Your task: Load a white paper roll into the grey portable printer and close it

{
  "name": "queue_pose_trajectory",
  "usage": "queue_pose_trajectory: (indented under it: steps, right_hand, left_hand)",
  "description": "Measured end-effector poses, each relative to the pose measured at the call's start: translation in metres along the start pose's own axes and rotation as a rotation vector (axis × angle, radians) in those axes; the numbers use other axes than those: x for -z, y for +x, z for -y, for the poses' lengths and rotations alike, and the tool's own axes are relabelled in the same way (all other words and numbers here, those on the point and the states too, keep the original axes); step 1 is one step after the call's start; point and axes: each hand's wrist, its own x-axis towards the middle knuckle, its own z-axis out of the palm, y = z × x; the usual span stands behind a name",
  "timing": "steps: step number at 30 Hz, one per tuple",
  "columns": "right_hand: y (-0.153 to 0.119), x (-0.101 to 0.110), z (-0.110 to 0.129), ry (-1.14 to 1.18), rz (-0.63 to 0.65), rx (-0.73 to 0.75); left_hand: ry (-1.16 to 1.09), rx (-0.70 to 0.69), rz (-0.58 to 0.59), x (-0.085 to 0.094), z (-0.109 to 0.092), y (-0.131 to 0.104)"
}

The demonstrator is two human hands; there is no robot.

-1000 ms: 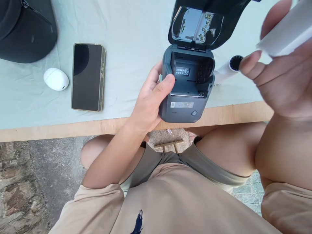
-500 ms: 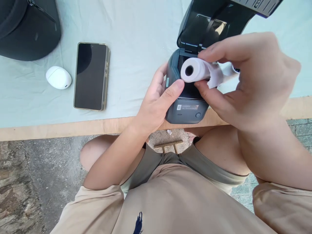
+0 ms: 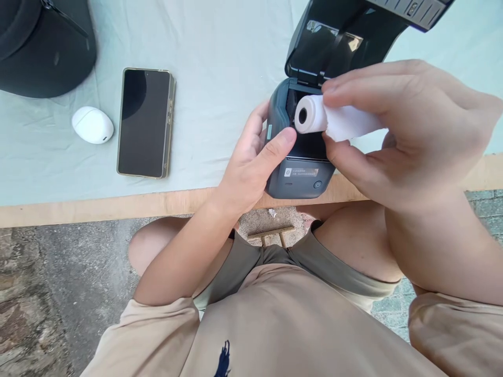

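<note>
A dark blue-grey label printer (image 3: 301,180) sits at the table's front edge, its black lid (image 3: 341,42) raised and tilted back. My left hand (image 3: 255,162) grips the printer's left side, the thumb over the rim near the paper roll. Between the thumb and fingers of my right hand (image 3: 404,125) is a white paper roll (image 3: 311,114), held over the printer's open compartment. Its round end with a dark core faces left, and a loose strip of paper trails right toward my palm. The roll's right end is hidden by my fingers.
On the pale cloth (image 3: 220,68) to the left lie a phone (image 3: 143,123), a white oval case (image 3: 93,125) and a black zippered bag (image 3: 47,52). The wooden table edge (image 3: 118,208) runs in front of my legs.
The roll has shifted slightly right and turned in my right hand, and the loose strip now lies flatter across it. My right hand has moved a little right. My left hand keeps its hold.
</note>
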Motion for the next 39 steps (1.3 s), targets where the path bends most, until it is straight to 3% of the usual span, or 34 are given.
queue_pose_trajectory:
  steps: [5,8,16,20,23,26,29,35,39]
  right_hand:
    - [-0.002,0.0,0.007,-0.101,0.096,-0.128]
    - [-0.003,-0.002,0.007,-0.114,0.09,-0.145]
    - [-0.007,-0.008,0.004,-0.08,-0.061,0.057]
    - [-0.011,-0.014,0.008,-0.049,-0.003,0.134]
    - [-0.011,-0.012,0.007,0.021,0.021,0.112]
    - [-0.009,-0.006,0.003,0.034,-0.025,-0.005]
    - [-0.008,-0.002,0.002,-0.024,0.023,-0.111]
    - [-0.008,-0.004,-0.004,-0.093,-0.067,-0.039]
    - [-0.008,-0.001,-0.011,-0.117,0.025,-0.007]
  left_hand:
    - [0.019,0.02,-0.017,-0.001,-0.002,-0.001]
    - [0.027,0.029,-0.034,-0.003,-0.004,-0.002]
    - [-0.024,0.037,-0.099,-0.008,-0.007,-0.002]
    - [-0.033,0.029,-0.133,-0.012,-0.009,-0.004]
    - [-0.029,0.021,-0.156,-0.013,-0.009,-0.005]
    - [0.007,0.037,-0.128,-0.012,-0.008,-0.005]
    - [0.027,0.046,-0.109,-0.008,-0.007,-0.003]
    - [0.026,0.025,-0.06,-0.001,-0.004,0.0]
    - [0.094,0.047,-0.053,-0.001,-0.005,-0.001]
